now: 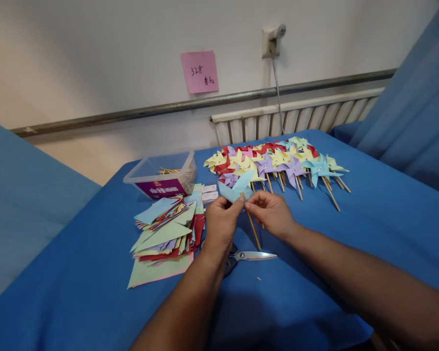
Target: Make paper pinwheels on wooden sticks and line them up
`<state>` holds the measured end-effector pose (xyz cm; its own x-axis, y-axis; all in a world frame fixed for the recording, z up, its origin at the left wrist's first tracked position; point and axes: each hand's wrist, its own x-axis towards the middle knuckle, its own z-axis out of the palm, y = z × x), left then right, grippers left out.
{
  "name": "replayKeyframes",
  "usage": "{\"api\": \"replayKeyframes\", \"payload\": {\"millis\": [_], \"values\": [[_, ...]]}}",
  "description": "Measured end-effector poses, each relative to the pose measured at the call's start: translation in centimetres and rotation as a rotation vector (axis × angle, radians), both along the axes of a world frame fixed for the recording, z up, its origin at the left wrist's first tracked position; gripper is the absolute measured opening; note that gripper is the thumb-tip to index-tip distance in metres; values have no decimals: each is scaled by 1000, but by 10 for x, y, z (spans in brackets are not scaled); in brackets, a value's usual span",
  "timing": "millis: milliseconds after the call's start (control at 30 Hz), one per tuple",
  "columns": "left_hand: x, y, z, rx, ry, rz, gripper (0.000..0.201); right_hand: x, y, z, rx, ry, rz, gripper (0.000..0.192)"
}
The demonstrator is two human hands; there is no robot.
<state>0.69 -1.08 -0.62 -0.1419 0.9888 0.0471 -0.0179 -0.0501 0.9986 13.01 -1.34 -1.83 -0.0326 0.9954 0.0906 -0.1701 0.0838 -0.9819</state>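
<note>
Both hands meet above the blue-covered table (369, 229). My left hand (221, 225) pinches the lower edge of a light blue paper pinwheel (236, 187). My right hand (272, 212) grips the thin wooden stick (254, 231) that slants down from the pinwheel's centre. The pinwheel's head is folded and held just in front of a row of finished ones. Scissors (254, 255) lie on the cloth right under my wrists.
Finished pinwheels (278, 163) in yellow, red, purple and blue lie fanned at the back. A pile of cut coloured paper (166, 234) sits at left, with a clear plastic box (163, 173) of sticks behind it. A radiator (296, 117) and wall stand beyond.
</note>
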Motion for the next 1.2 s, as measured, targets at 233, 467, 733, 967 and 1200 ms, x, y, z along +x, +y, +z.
{"api": "replayKeyframes", "payload": {"millis": [233, 467, 733, 967, 1200], "values": [[-1, 0, 2, -2, 40, 16, 29, 0, -1, 0, -25, 0, -1, 31], [-1, 0, 3, -40, -7, 15, 27, 2, -1, 3, -23, 52, 43, 34], [1, -1, 2, -34, -55, 3, 30, 0, -1, 0, -9, 48, 14, 34], [-1, 1, 3, -48, -82, -12, 33, 6, -1, 0, 43, -103, -10, 29], [-2, 0, 11, -119, -166, -131, 41, 25, 10, 10, 73, 2, -111, 27]]}}
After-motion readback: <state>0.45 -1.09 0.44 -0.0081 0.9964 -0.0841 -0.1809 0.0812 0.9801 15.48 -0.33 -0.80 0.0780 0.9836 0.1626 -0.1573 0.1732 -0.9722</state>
